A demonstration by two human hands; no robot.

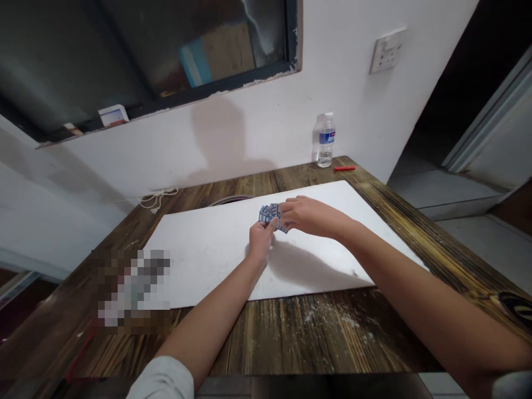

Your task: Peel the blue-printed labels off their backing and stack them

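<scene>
A small fan of blue-and-white patterned cards [266, 213] is held up above the white board [208, 255]. My left hand [261, 239] grips the cards from below, its thumb pressed over their lower part. At the right side of the fan, my right hand [297, 213] has its fingers bent together on the cards' edge; its fingertips partly cover the cards. Both hands cast a shadow on the board.
The board lies on a dark wooden table [291, 338]. Behind it stand a water bottle [326, 141] and a red pen-like object [344, 168]. White string [158, 197] lies at the back left. A pixelated patch covers something at the left. A wall rises behind.
</scene>
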